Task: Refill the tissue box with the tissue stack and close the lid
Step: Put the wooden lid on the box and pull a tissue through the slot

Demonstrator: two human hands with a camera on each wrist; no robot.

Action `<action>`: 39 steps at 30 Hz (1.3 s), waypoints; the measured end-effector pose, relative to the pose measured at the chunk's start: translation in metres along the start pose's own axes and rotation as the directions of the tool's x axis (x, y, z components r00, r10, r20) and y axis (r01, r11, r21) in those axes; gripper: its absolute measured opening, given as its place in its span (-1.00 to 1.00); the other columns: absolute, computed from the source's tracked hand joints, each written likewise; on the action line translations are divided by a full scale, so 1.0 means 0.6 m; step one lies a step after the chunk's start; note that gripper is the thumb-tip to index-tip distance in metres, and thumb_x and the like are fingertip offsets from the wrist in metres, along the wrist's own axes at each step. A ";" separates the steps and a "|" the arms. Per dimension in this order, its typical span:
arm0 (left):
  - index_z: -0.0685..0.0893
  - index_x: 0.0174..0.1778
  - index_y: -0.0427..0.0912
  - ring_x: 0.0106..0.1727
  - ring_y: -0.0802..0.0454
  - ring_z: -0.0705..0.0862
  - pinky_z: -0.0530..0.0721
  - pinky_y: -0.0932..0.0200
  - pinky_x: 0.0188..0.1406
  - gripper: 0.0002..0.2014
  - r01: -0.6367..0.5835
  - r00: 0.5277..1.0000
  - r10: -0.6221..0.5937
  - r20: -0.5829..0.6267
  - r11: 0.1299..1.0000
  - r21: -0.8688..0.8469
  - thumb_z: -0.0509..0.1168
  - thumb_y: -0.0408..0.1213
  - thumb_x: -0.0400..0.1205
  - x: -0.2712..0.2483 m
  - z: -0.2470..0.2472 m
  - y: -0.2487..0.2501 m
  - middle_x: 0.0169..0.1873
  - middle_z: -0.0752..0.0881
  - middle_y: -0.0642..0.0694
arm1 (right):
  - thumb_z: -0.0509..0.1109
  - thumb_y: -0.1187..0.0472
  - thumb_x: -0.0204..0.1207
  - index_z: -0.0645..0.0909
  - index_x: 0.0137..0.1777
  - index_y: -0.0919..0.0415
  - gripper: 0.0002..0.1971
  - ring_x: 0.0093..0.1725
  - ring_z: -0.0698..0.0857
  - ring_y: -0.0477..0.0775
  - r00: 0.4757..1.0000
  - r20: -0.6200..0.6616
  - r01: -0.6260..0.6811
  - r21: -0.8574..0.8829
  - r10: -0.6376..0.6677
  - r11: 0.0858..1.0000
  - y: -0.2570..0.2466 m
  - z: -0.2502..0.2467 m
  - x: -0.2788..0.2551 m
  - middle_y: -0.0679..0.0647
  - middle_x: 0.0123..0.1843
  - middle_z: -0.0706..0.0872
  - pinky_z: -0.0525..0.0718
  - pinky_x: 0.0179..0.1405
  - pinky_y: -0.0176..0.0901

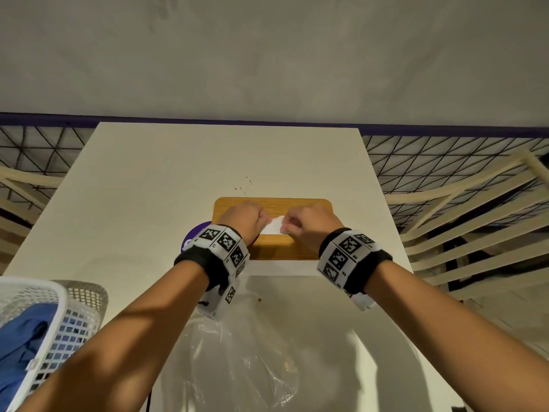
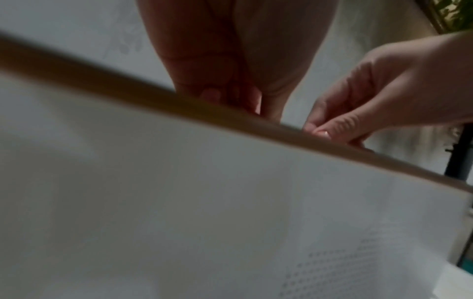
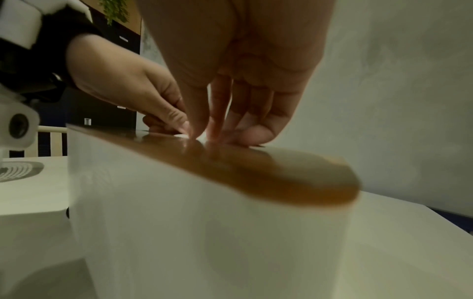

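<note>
On the middle of the white worktop stands the tissue box, a white body topped by a wooden lid with rounded corners, lying flat and closed over the box. From the middle of the lid a white tissue pokes up, and both hands meet right there. The left hand has its fingers curled, thumb and fingertips pinching the left end of the tissue; the right hand is curled the same way and pinches the right end, its knuckles just above the wood. The right wrist view shows both sets of fingertips pressed down close together at the lid's centre, touching the wooden surface, with the white side of the box filling the lower part of that view. The left wrist view looks up along the box wall past the lid's brown edge to both hands above it, though it is blurred. Each wrist wears a black band with white blocks of square black-and-white markers. Just beside the box's left end, partly behind the left wrist, a purple round thing peeks out; what it is cannot be told. Nearer the person a crumpled clear plastic wrapper lies on the worktop. At the near left corner sits a white mesh basket with blue cloth inside. Small brown specks mark the worktop behind the box
</note>
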State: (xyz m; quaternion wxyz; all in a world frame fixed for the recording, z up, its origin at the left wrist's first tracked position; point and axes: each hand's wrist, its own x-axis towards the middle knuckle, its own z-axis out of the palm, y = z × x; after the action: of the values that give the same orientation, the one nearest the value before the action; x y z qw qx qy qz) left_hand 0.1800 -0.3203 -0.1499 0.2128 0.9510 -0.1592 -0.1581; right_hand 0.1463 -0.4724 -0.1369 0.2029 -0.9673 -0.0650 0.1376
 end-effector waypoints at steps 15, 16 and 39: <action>0.63 -0.13 -0.17 -0.45 0.15 0.49 0.48 0.30 -0.34 -0.88 0.072 0.997 -0.081 -0.008 0.919 -0.388 0.28 -0.20 0.61 -0.004 -0.022 -0.010 -0.47 0.55 0.03 | 0.30 0.11 0.57 0.63 -0.09 0.25 -0.80 -0.08 0.70 0.14 0.997 0.006 -0.077 0.182 0.078 0.980 -0.006 0.000 0.024 0.08 -0.17 0.73 0.61 -0.10 -0.07; 0.64 -0.13 -0.16 -0.42 0.18 0.51 0.51 0.33 -0.31 -0.91 0.050 0.998 -0.064 -0.023 0.920 -0.389 0.31 -0.21 0.59 -0.008 -0.023 -0.013 -0.45 0.57 0.05 | 0.30 0.10 0.57 0.62 -0.10 0.22 -0.81 -0.11 0.68 0.13 0.997 0.011 -0.082 0.189 0.082 0.978 -0.007 -0.001 0.024 0.06 -0.21 0.69 0.61 -0.11 -0.07; 0.61 0.06 -0.18 -0.05 -0.09 0.63 0.57 0.09 -0.05 -0.81 -0.044 0.999 0.043 0.021 0.998 0.041 0.22 -0.23 0.59 -0.009 0.002 0.004 -0.04 0.73 -0.16 | 0.55 0.09 0.34 0.66 -0.01 0.23 -0.70 -0.15 0.55 -0.02 0.989 0.028 -0.146 0.312 0.144 0.939 -0.007 0.005 0.013 -0.02 -0.24 0.59 0.46 -0.32 -0.28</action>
State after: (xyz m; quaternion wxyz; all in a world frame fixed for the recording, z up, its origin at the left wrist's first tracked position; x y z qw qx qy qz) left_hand 0.1740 -0.3208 -0.1482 0.1945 0.9499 -0.1852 -0.1597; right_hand 0.1527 -0.4658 -0.1395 0.3429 -0.9247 0.0287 0.1630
